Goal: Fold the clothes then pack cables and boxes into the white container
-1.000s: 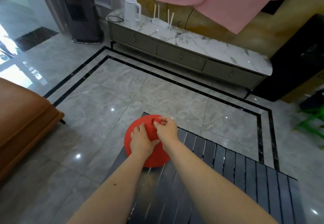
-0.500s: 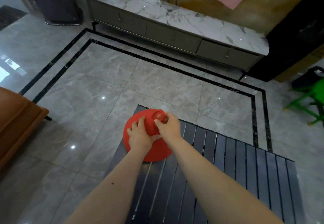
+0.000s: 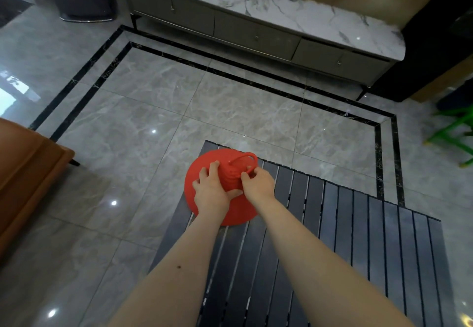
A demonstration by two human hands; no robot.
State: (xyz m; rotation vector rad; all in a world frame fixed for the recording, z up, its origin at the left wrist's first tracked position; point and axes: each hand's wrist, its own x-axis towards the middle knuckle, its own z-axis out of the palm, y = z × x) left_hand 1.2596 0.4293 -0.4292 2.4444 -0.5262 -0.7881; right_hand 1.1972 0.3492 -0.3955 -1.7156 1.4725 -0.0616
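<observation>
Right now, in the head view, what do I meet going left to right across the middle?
Brown sofa → left hand → red cable coil → right hand → dark slatted table → green chair.

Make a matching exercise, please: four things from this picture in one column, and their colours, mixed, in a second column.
Things:
1. round plate
2. slatted table
3. sofa arm
4. stool

Colours:
A. green
B. red
C. black
D. orange-brown

Pairs: 1-B, 2-C, 3-D, 4-A
</observation>
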